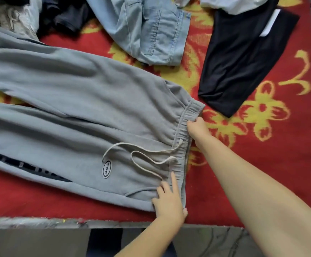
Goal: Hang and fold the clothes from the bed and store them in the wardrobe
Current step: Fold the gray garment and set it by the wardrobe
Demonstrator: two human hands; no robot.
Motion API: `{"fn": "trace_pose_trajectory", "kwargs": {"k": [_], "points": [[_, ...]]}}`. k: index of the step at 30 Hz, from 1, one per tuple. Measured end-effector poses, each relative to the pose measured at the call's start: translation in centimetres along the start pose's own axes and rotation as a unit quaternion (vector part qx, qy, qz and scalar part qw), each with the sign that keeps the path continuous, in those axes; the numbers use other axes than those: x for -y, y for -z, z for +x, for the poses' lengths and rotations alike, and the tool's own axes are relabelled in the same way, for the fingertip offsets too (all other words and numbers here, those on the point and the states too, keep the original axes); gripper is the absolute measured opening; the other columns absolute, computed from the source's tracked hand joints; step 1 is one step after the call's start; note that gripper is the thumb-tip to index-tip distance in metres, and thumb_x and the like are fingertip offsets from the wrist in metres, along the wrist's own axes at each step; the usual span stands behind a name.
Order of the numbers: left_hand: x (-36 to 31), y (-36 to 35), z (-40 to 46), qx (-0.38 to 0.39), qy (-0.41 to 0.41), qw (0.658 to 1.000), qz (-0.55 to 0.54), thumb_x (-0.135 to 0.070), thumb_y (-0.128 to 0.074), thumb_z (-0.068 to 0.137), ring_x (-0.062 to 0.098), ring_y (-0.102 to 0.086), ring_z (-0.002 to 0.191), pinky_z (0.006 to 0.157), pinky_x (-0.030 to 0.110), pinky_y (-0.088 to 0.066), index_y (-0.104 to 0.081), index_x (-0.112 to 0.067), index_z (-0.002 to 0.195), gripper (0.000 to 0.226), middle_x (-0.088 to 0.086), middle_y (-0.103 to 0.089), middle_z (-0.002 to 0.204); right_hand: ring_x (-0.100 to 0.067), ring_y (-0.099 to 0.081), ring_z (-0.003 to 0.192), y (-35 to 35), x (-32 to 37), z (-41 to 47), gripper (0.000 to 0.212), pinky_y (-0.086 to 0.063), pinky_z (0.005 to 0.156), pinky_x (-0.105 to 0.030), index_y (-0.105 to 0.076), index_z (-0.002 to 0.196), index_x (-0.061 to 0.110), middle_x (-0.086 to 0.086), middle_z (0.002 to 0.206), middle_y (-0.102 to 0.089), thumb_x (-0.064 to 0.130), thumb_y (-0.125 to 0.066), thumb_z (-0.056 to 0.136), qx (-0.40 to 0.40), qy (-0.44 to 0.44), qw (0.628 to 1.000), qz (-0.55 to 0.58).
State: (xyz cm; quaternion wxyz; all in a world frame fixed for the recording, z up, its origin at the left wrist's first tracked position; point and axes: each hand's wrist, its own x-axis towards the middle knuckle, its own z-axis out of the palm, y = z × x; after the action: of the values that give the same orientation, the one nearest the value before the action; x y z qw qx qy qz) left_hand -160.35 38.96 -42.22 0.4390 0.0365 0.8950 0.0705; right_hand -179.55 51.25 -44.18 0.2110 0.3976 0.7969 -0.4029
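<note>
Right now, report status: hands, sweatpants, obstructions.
Right hand pinching waistband far end; left hand flat at near corner. Grey sweatpants spread flat, unfolded. Black garment and denim lie clear beyond.

Red floral bed (273, 154) bears grey sweatpants (80, 112), jeans (151, 30), seemingly black shorts (240, 58).

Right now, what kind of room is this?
Probably a bedroom. Clothes lie spread on a bed with a red and yellow flowered bedspread: grey sweatpants, light blue jeans and a black garment.
</note>
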Motion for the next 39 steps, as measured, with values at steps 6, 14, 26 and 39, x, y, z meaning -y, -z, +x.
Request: {"fn": "trace_pose_trajectory", "kwargs": {"k": [6,14,26,39], "points": [[-1.5,2.4,-1.0,0.049,-0.094,0.994,-0.023,-0.020,-0.053,0.094,0.034,-0.052,0.115,0.082,0.040,-0.046,0.018,-0.012,0.150,0.091,0.019,-0.034,0.142,-0.031,-0.054,0.113,2.7,-0.7,-0.6,0.031,-0.038,0.081,-0.030,-0.051,0.123,0.005,-0.017,0.125,-0.057,0.017,-0.045,0.095,0.017,0.097,0.989,-0.114],[-9.8,4.4,-3.9,0.194,-0.288,0.903,-0.254,-0.026,-0.055,0.095,0.035,-0.027,0.140,0.111,0.038,-0.026,0.003,-0.008,0.153,0.083,0.023,-0.017,0.154,-0.041,-0.050,0.114,14.7,-3.4,-1.1,0.034,-0.038,0.093,-0.040,-0.048,0.121,0.003,-0.027,0.125,-0.051,0.002,-0.040,0.089,-0.190,0.098,0.954,-0.211],[32.5,13.3,1.0,-0.143,-0.009,0.989,-0.048,-0.007,-0.045,0.091,0.032,-0.056,0.105,0.078,0.039,-0.045,-0.058,-0.010,0.111,0.024,0.009,-0.061,0.114,-0.030,-0.052,0.109,-9.1,0.2,-16.9,0.028,-0.041,0.083,-0.036,-0.058,0.120,0.008,-0.012,0.118,-0.055,0.008,-0.045,0.095,0.184,0.412,0.844,-0.290],[51.9,13.3,0.2,-0.054,-0.024,0.956,0.289,-0.013,-0.035,0.095,0.024,-0.048,0.118,0.101,0.042,-0.030,-0.040,-0.017,0.121,0.027,0.003,-0.049,0.123,-0.032,-0.051,0.112,-26.8,1.5,-24.0,0.034,-0.046,0.083,-0.039,-0.042,0.122,0.012,-0.011,0.121,-0.050,0.012,-0.050,0.090,0.239,0.249,0.743,-0.573]]}}
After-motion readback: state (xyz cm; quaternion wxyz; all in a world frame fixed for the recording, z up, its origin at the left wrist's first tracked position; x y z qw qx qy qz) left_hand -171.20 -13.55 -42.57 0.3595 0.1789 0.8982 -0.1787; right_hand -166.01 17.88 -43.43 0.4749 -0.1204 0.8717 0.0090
